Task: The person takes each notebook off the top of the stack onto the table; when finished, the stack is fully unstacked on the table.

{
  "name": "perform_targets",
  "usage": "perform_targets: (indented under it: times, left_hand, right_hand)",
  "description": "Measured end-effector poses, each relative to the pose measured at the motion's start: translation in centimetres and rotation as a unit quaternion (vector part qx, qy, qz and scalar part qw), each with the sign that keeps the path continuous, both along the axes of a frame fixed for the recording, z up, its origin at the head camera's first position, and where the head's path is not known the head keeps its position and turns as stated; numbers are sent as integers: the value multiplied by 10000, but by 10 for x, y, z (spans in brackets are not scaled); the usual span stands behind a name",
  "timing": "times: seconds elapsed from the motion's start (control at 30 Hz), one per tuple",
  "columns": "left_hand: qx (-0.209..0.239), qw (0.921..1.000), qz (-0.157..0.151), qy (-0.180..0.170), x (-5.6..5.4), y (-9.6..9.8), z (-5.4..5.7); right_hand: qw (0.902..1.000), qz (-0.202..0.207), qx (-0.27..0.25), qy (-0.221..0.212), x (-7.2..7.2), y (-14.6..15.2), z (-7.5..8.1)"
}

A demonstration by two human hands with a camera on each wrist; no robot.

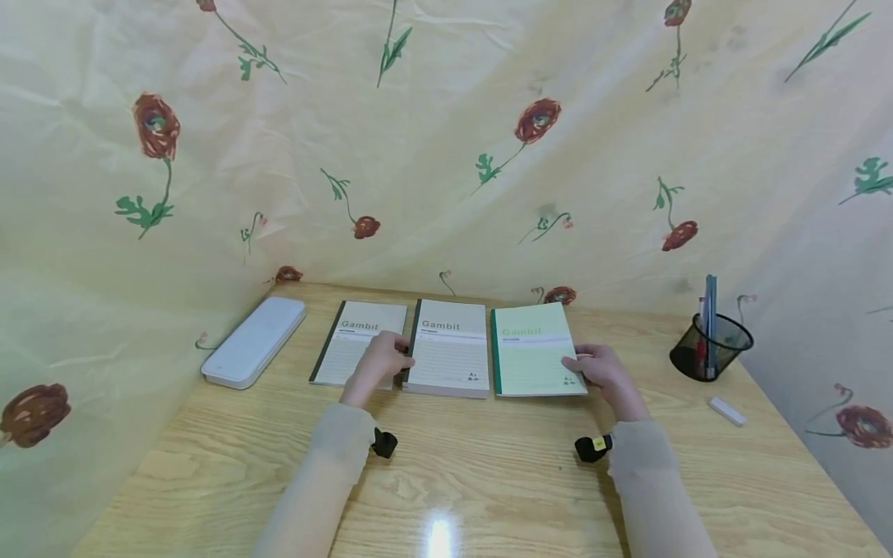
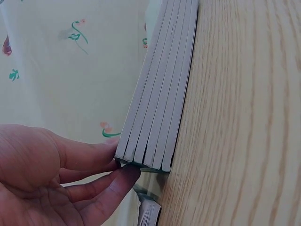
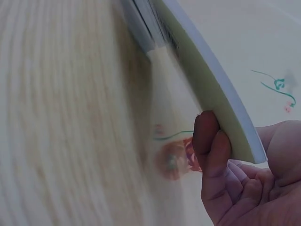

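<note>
Three sets of Gambit notebooks lie in a row. Against the spine side of the middle notebook stack (image 1: 446, 353), my left hand (image 1: 379, 363) rests thumb and fingers; in the left wrist view this stack (image 2: 157, 89) shows several notebooks' page edges. The grey-white notebook (image 1: 336, 360) on the left lies partly behind that hand. My right hand (image 1: 605, 373) pinches the right edge of the light green notebook (image 1: 533, 360), thumb on its cover and fingers beneath. In the right wrist view, the held notebook (image 3: 211, 84) has its near edge raised off the table.
A white oblong case (image 1: 254, 345) lies at the left of the wooden table (image 1: 474, 480). On the right stand a black mesh pen holder (image 1: 725, 349) with pens and, nearer, a small white eraser-like block (image 1: 727, 411). Flowered cloth (image 1: 446, 155) hangs behind.
</note>
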State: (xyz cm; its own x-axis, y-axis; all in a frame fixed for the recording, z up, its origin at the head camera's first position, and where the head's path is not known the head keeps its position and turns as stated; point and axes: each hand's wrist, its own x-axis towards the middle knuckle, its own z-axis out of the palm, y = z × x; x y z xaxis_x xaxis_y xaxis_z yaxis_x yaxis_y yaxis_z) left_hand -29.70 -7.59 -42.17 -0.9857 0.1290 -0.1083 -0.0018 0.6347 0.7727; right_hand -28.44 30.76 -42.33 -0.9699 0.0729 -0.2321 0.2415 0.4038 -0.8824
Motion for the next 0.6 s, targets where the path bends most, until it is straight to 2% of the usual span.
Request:
perform_targets:
  times: [0.27,0.6]
  left_hand:
    - [-10,10000,-24,-7,0,0,-1]
    - [120,9999,59,-65,-2,-1,-2]
  right_hand:
    - [9998,-59,189,-104,0,0,-5]
    - [9971,-120,742,-112,-2,0,-12]
